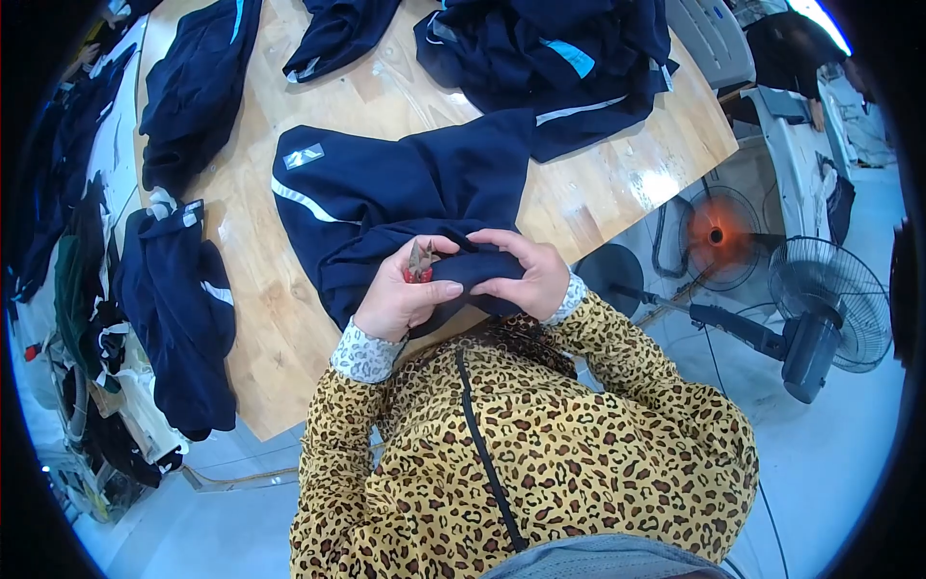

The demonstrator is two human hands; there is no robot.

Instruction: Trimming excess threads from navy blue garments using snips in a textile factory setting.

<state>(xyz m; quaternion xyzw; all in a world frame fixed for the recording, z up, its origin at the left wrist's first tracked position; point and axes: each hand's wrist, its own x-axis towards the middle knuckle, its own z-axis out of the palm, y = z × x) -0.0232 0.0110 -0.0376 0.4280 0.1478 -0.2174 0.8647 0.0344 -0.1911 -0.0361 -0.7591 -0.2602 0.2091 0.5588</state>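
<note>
A navy garment (453,174) with a white stripe and a small clear sticker lies across the near part of the table, its close edge gathered up between my hands. My left hand (395,297) is closed on a fold of this cloth, thumb on top. Tucked in the same hand is a pair of thread snips (422,262) with a red grip, the metal blades pointing away from me. With fingers and thumb, my right hand (536,278) pinches the fold on the other side. The fingers under the cloth are hidden.
More navy garments lie on the wooden table (367,96): a heap (569,58) at the far right and a garment (178,318) at the left edge. A floor fan (820,309) and a glowing round heater or fan (716,234) stand to the right, near a grey chair (709,43).
</note>
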